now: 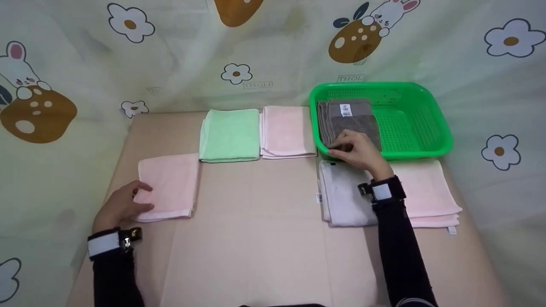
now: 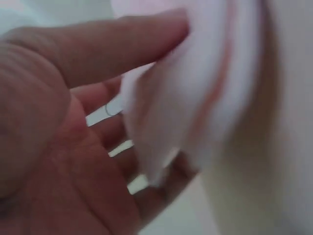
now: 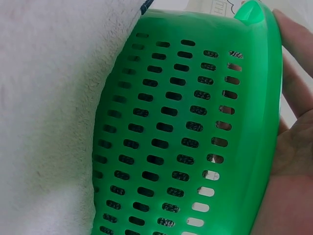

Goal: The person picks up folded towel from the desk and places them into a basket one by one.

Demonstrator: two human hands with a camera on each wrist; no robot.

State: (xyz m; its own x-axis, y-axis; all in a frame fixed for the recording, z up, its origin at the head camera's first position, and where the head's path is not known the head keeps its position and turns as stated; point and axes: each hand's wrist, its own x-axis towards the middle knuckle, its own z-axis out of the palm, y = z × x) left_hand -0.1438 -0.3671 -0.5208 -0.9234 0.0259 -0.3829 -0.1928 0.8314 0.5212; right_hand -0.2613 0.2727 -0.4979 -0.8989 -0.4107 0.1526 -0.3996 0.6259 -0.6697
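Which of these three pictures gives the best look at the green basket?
The head view: it shows the whole green basket, with grey towels inside and the right hand at its near rim. The right wrist view shows only a close stretch of its slotted wall. The left wrist view shows none of it.

This looks like a makeshift staged work corner rather than a lived-in room: a flat table (image 1: pixel 264 238) covered in plain tan cardboard, closed in at the back and both sides by a hung cartoon cloth backdrop (image 1: pixel 273 51) printed with rabbits, flowers and spotted brown shapes, its folds and creases showing. Laid out in neat order on the surface are folded towels (image 1: pixel 230 135) in pink, green and white, and a green perforated plastic basket (image 1: pixel 426 128) stands at the back right
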